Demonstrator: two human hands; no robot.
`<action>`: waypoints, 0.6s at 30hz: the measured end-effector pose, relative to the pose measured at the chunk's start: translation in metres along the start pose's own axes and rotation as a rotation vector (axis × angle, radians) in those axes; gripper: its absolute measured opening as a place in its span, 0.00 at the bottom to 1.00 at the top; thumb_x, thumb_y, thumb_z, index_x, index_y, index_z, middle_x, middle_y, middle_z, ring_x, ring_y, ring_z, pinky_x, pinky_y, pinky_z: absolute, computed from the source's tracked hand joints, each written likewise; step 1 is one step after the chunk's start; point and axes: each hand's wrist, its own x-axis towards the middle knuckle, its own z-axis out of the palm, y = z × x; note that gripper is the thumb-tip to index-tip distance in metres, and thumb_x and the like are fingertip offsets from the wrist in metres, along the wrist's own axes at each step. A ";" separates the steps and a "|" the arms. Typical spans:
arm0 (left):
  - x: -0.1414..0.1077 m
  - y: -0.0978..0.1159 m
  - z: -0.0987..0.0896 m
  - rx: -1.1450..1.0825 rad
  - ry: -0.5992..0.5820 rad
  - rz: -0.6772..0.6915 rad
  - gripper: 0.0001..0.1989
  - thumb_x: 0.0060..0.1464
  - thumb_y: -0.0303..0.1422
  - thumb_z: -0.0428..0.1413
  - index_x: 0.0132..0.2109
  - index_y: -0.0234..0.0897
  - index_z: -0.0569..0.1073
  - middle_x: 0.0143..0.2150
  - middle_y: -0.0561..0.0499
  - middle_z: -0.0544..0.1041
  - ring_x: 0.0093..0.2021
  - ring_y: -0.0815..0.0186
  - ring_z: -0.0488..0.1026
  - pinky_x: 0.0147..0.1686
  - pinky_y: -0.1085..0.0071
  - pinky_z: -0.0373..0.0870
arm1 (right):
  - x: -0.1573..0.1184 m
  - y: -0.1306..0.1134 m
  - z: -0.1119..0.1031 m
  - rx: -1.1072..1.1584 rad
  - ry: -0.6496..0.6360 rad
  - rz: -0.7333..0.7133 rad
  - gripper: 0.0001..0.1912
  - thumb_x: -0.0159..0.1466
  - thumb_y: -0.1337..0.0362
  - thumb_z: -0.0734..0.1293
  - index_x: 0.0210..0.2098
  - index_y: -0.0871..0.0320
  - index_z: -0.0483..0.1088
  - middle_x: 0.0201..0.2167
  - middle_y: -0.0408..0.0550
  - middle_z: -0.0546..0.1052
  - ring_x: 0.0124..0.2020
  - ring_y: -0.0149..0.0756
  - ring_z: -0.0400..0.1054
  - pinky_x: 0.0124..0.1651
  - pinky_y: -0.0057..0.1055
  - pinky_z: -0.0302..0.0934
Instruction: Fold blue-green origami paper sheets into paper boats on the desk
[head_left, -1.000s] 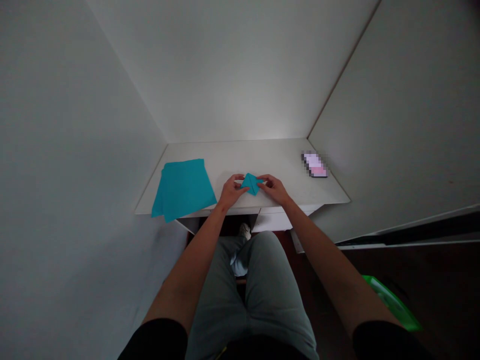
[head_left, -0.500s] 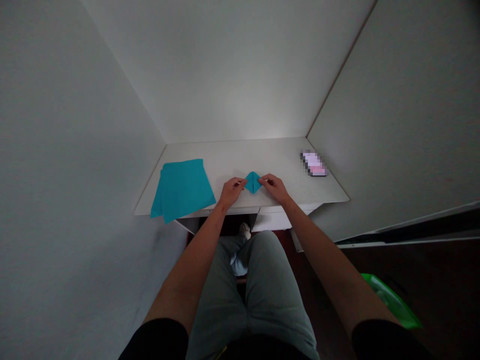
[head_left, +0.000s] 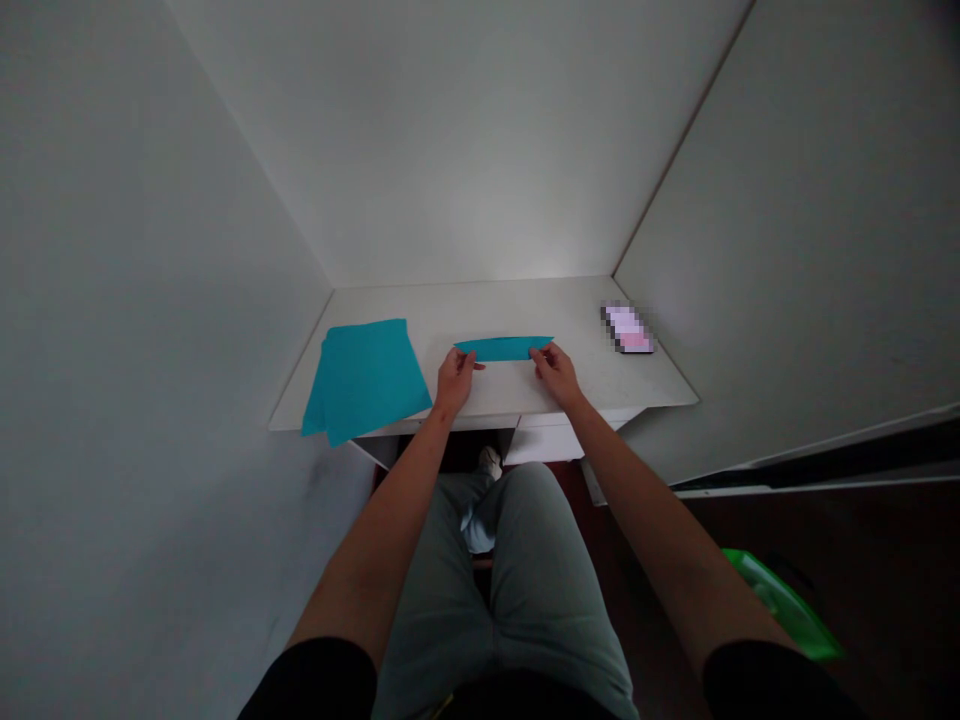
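A folded strip of blue-green paper (head_left: 502,349) stretches sideways between my two hands, over the white desk (head_left: 517,302). My left hand (head_left: 457,377) pinches its left end, with the fingers closed near the lower edge. At the right end, my right hand (head_left: 556,371) grips the strip between thumb and fingers. The strip is long and narrow, with pointed tips at its upper corners.
Larger blue-green sheets (head_left: 371,378) overlap at the desk's left, hanging past its front edge. A phone (head_left: 628,329) with a blurred screen lies at the right. Walls border the desk. A green object (head_left: 787,605) is at the lower right.
The small diamond-shaped folded paper has become a long, wide strip. My hands have moved apart, still holding it at its two ends.
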 end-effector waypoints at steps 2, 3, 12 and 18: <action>0.000 -0.002 0.000 0.027 0.001 0.008 0.15 0.69 0.42 0.57 0.36 0.42 0.65 0.30 0.54 0.77 0.37 0.61 0.82 0.39 0.66 0.69 | 0.000 0.000 0.001 0.001 -0.019 -0.015 0.27 0.63 0.34 0.69 0.32 0.51 0.64 0.26 0.42 0.75 0.22 0.32 0.62 0.29 0.33 0.59; 0.001 -0.002 0.000 0.038 0.004 0.010 0.14 0.69 0.42 0.57 0.36 0.42 0.65 0.30 0.54 0.77 0.36 0.61 0.82 0.40 0.66 0.69 | 0.001 0.000 0.001 0.003 -0.027 -0.022 0.27 0.64 0.34 0.69 0.32 0.51 0.64 0.28 0.43 0.77 0.22 0.32 0.62 0.29 0.33 0.59; 0.000 0.003 0.000 -0.015 -0.099 -0.029 0.14 0.57 0.44 0.68 0.39 0.38 0.76 0.36 0.49 0.84 0.37 0.60 0.81 0.41 0.65 0.76 | 0.004 0.010 0.001 0.056 -0.050 -0.017 0.26 0.56 0.38 0.76 0.32 0.52 0.68 0.29 0.44 0.78 0.25 0.33 0.63 0.29 0.32 0.60; -0.002 0.007 -0.004 0.074 -0.204 -0.041 0.18 0.53 0.49 0.68 0.34 0.38 0.82 0.34 0.48 0.85 0.38 0.56 0.82 0.42 0.61 0.76 | 0.002 0.014 0.000 -0.060 -0.138 0.006 0.26 0.55 0.37 0.77 0.35 0.54 0.77 0.27 0.44 0.77 0.30 0.38 0.68 0.31 0.33 0.61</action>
